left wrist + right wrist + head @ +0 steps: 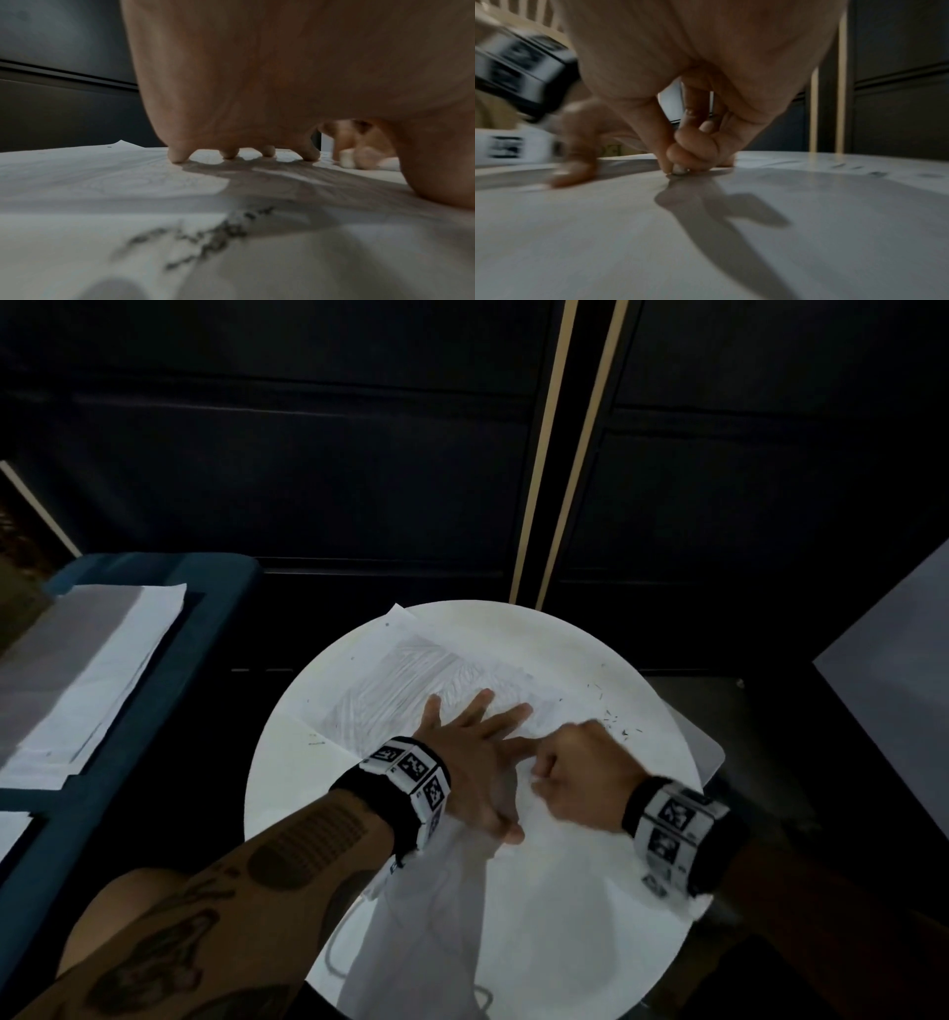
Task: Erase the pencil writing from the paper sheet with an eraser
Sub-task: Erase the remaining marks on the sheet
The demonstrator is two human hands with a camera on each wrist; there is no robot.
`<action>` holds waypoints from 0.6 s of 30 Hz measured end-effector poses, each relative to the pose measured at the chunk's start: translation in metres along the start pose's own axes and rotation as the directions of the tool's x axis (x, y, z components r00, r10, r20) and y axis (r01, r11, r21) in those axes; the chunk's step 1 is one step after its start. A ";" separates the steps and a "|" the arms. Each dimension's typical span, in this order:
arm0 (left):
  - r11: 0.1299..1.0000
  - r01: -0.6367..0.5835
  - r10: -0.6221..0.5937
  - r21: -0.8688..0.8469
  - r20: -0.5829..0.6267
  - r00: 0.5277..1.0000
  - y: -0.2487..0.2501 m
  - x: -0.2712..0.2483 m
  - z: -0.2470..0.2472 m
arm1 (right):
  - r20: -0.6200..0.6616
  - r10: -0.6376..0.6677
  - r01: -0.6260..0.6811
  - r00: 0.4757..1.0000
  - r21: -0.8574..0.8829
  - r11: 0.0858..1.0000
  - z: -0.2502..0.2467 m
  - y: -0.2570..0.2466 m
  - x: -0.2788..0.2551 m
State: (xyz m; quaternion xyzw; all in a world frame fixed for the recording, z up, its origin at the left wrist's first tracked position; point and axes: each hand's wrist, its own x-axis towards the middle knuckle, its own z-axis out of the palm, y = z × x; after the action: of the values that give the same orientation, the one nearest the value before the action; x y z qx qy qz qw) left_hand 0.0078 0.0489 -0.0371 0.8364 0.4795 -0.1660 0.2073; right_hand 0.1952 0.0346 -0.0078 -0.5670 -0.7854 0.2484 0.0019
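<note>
Round white table carrying white paper sheet with grey pencil shading. Left hand spread flat, pressing sheet. Right hand blurred, fingers curled, pinching small white eraser against sheet, mostly hidden.

The paper sheet looks thin and matt, its far part greyed with dull pencil shading and a corner curling up at the far left. It lies on a round white tabletop, smooth with a faint sheen. The eraser pinched in the right hand's fingers is a pale, matt nub. Dark crumbs dot the tabletop at right. The stacked sheets at left are matt white paper.
</note>
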 end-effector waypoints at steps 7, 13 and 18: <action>1.000 0.010 -0.010 -0.006 0.011 1.000 -0.001 -0.001 -0.001 | 0.089 -0.145 0.147 0.985 -0.014 0.989 0.007 -0.021 -0.010; 1.000 0.010 -0.010 0.000 0.018 1.000 -0.001 -0.001 -0.001 | 0.045 -0.064 0.065 0.997 -0.023 0.998 0.004 -0.010 0.004; 1.000 -0.002 0.002 0.003 0.016 1.000 0.000 -0.001 -0.003 | -0.042 0.035 -0.035 0.998 -0.006 0.999 -0.003 0.005 0.012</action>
State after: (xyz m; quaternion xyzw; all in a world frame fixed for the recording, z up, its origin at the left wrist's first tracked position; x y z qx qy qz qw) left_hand 0.0078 0.0495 -0.0343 0.8359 0.4765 -0.1733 0.2100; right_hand 0.1967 0.0481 -0.0103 -0.5859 -0.7759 0.2337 0.0123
